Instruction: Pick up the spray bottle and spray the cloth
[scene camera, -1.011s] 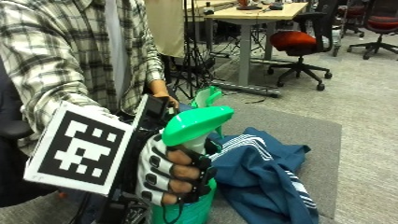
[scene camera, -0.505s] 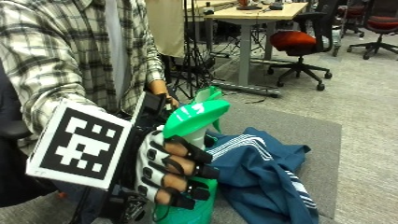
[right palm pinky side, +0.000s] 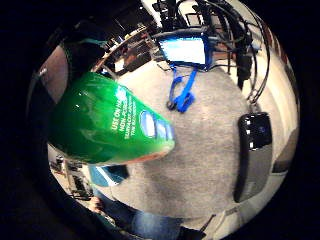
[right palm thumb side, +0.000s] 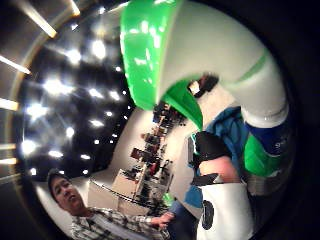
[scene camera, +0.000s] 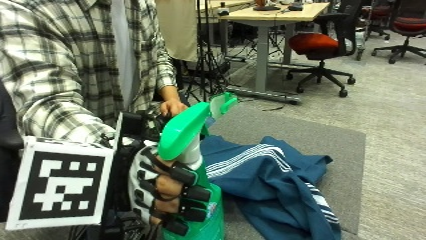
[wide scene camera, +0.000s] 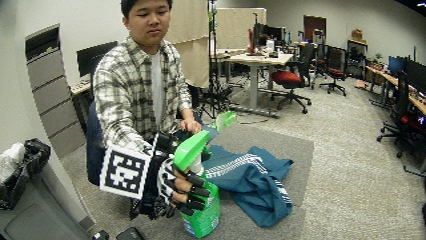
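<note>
1. Grey bench mat (scene camera: 346, 145): blue cloth (scene camera: 279, 185) lies mid-mat, bare margin toward far edge.
2. Right hand (scene camera: 166, 192) fingers (scene camera: 190, 180) wrapped round green spray bottle (scene camera: 193, 150) neck, just beside cloth.
3. Label partly legible: "USE ON HARD NON-POROUS".

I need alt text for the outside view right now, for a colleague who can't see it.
A black-gloved right hand grips the neck of a green plastic spray bottle, held upright beside a crumpled blue cloth with white stripes on a grey mat. The person's bare hand rests behind the bottle.
</note>
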